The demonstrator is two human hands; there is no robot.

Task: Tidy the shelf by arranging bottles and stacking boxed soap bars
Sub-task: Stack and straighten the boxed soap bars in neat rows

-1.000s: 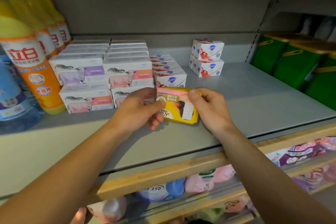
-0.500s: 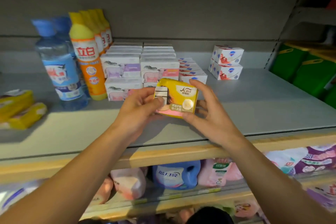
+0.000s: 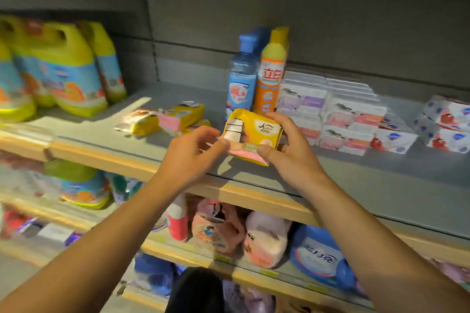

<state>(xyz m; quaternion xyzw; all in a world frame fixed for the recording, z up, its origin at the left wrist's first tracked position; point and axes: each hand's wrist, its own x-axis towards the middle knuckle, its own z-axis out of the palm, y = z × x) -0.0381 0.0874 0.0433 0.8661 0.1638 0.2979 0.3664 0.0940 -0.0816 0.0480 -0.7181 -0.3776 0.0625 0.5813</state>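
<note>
A yellow soap pack [image 3: 251, 134] with a pink lower edge is held above the front of the grey shelf [image 3: 356, 185]. My right hand [image 3: 287, 150] grips its right side, thumb on the bottom edge. My left hand [image 3: 195, 152] pinches its lower left corner. Further left on the shelf lie more yellow and pink soap packs [image 3: 167, 119], untidy. Behind the held pack stand a blue bottle [image 3: 241, 79] and an orange bottle [image 3: 270, 76]. Stacked white soap boxes [image 3: 330, 109] fill the shelf to the right.
Large yellow detergent jugs [image 3: 61, 68] stand at the left on the neighbouring shelf. White boxes with red and blue print [image 3: 447, 124] are stacked at the far right. Below the wooden shelf edge [image 3: 254, 195] lie pink refill pouches [image 3: 218, 231] and a blue jug [image 3: 318, 254].
The view has swung left, bringing the yellow jugs and loose soap packs into sight. Both hands still hold the yellow pack, now tilted a little more to the right.
</note>
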